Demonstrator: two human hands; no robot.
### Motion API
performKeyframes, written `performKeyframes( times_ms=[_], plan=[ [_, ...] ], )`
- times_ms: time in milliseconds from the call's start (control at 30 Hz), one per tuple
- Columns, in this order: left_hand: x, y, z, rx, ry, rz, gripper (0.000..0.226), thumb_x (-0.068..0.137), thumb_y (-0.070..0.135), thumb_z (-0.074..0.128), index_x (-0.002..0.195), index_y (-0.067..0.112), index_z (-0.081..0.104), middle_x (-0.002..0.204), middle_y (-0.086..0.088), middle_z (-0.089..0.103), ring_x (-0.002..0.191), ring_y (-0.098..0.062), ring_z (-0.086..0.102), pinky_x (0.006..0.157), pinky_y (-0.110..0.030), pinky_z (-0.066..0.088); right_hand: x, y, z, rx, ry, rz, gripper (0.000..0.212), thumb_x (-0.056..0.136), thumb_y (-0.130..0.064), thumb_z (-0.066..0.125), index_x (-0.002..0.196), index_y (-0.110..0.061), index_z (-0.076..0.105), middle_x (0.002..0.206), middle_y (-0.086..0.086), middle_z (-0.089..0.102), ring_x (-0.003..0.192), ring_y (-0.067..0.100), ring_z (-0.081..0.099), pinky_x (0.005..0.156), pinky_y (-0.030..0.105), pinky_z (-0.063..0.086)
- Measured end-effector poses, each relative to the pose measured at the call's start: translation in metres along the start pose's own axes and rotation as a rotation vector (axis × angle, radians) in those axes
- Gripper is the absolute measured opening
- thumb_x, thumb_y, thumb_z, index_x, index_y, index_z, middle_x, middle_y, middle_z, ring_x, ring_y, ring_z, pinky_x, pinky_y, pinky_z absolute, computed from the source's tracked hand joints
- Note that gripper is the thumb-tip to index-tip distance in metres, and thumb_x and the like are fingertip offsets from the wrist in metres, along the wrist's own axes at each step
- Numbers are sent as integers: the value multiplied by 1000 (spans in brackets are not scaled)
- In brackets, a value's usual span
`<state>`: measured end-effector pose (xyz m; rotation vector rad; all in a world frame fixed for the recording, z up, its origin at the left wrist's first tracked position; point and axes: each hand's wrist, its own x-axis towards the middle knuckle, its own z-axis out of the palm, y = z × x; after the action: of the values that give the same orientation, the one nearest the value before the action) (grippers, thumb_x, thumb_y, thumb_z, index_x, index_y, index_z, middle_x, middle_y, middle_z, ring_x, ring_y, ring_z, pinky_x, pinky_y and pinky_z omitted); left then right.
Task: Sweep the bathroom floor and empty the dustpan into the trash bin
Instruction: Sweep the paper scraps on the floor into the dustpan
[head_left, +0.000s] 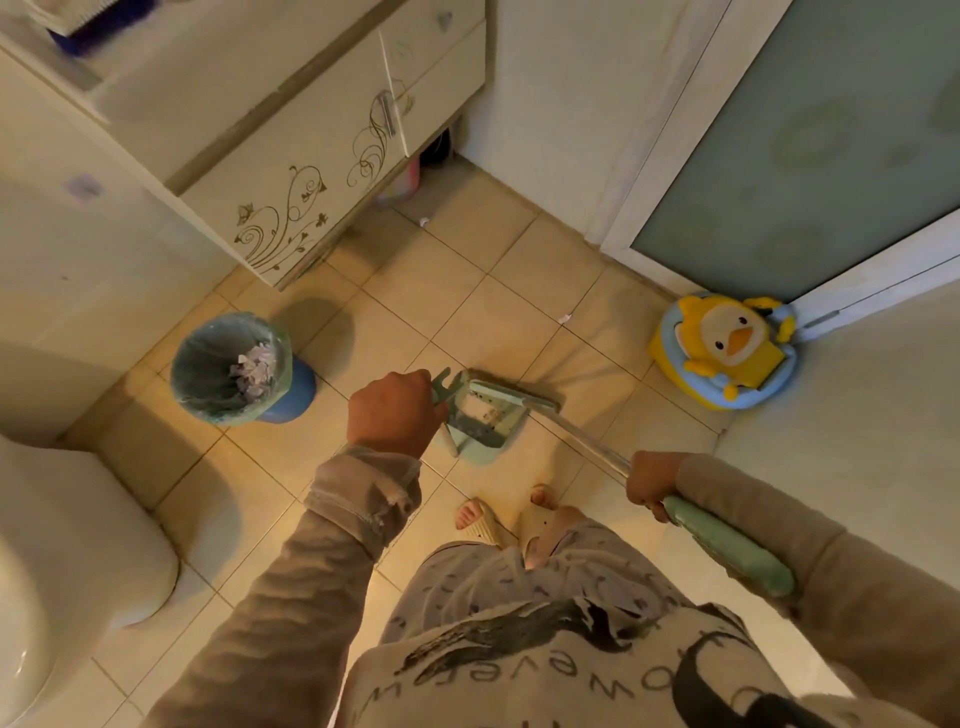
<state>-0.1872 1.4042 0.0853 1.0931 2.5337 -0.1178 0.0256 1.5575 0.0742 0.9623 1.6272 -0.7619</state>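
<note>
My left hand (392, 413) grips the top of the pale green dustpan's handle, and the dustpan (480, 434) stands on the floor just ahead of my feet with grey dust in it. My right hand (652, 480) holds the broom's metal shaft (582, 434) above its green grip. The broom head (511, 392) lies at the dustpan's mouth. The blue trash bin (236, 369), lined with a clear bag and holding torn paper, stands on the floor to the left of the dustpan.
Small paper scraps (564, 318) lie on the beige tiles, with another scrap (423, 222) near the vanity cabinet (311, 171). A yellow duck potty (727, 351) sits by the frosted glass door (810, 150). The toilet (67, 551) is at the left.
</note>
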Motion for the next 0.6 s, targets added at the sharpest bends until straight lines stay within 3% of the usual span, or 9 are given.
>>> performKeyframes(
  times_ms=[67,167,300,400,600],
  plan=[
    [4,-1,-3,-14,-1,-4,36,90,45,50,107,16,64,95,-8,70,88,-28,66,73,-32,49,3,12,-3,74,42,2,31,87,-4,48,57,-11,41,37,-3,51,49,16,53,43,18,38],
    [10,-2,-9,-47,-7,-19,36,89,47,51,108,19,64,98,-7,70,91,-28,65,76,-33,50,2,41,-16,445,-77,18,34,87,4,41,56,-9,33,28,1,38,23,10,38,37,11,32],
    [20,4,-16,-65,-16,0,34,91,44,50,109,20,64,97,-5,70,89,-24,64,71,-29,44,-2,84,-40,718,-130,31,38,92,2,37,57,-11,31,27,-2,33,19,7,33,34,7,28],
    [32,21,-25,-75,-11,-6,33,91,43,50,109,20,64,99,-5,70,91,-24,64,72,-28,44,1,110,-66,758,-110,42,40,94,1,36,57,-11,30,26,-3,31,17,7,32,32,6,27],
    [62,74,-46,-84,-25,-87,30,88,41,57,108,21,66,100,-4,70,94,-23,64,79,-31,50,11,148,-141,618,71,27,46,93,2,39,49,-10,31,23,-1,32,16,7,33,32,6,29]
  ],
)
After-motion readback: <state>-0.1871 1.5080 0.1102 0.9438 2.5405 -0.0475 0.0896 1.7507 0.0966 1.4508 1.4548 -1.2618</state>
